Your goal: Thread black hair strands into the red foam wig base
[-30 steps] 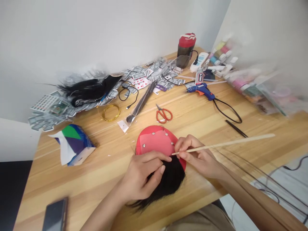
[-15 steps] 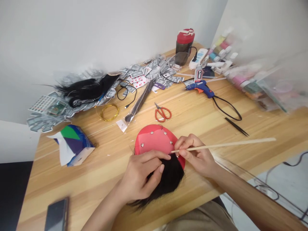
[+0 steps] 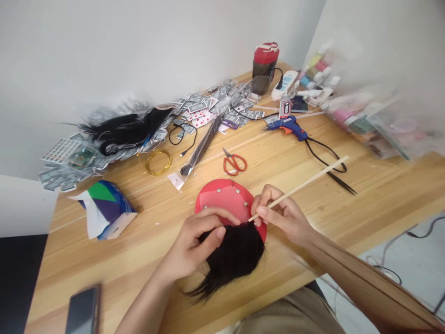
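A red oval piece [image 3: 225, 198] with silvery studs near its edge lies on the table in front of me. Black hair [image 3: 234, 255] covers its lower part and hangs over the near side. My left hand [image 3: 200, 241] rests on it with the index finger stretched along the hair's top edge and the thumb apart, pinching nothing that I can see. Between the thumb and fingers of my right hand [image 3: 281, 215] is a thin wooden stick [image 3: 306, 187]. Its lower tip meets the right end of the hair's top edge; the other end points up and right.
Red-handled scissors [image 3: 235, 163] lie just beyond the oval. Farther right are a blue glue gun [image 3: 288, 127] and black tweezers [image 3: 342, 183]. A tissue pack [image 3: 107, 208] and a phone [image 3: 82, 311] sit left. Scattered cards [image 3: 198, 105] and a dark hair bundle [image 3: 128, 127] line the wall.
The stick has swung steeper, its far end rising up and left, while its tip stays near the hair edge. My left hand has shifted slightly left, its thumb lifting and uncovering more hair.
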Tool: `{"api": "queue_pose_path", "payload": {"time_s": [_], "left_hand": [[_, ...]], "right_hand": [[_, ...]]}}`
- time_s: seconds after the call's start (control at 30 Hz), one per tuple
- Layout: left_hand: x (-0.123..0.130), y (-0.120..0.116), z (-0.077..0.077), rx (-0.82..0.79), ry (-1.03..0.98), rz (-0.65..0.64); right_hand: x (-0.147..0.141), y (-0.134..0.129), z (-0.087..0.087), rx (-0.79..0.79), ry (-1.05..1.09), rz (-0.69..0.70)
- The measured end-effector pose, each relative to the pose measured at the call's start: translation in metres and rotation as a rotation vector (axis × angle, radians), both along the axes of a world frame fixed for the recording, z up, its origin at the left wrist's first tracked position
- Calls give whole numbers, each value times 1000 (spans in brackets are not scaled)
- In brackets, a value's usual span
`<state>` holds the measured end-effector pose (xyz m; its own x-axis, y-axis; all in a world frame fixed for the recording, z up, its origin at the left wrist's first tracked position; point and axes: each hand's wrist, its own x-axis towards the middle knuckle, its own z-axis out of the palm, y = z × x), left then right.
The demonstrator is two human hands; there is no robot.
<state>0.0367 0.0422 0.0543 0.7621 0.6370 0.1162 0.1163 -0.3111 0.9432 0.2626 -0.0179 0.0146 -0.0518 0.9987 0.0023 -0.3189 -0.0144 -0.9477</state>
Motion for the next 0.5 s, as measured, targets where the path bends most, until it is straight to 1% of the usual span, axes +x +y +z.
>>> {"api": "queue_pose_path", "payload": {"time_s": [0.13,0.23,0.4,0.5], "left_hand": [[-3,4,-4,-71,-3,27],[-3,4,-5,-95,7,43],[1,-2,-1,-61,8,38],[5,-4,-1,-47,0,71]], "right_hand": [[-1,0,-2,-8,-15,-4],[-2,1,0,-15,-20,-9],[-3,-1,1,-39,2,-30],[-6,-3,0,-40,33,-78]]}}
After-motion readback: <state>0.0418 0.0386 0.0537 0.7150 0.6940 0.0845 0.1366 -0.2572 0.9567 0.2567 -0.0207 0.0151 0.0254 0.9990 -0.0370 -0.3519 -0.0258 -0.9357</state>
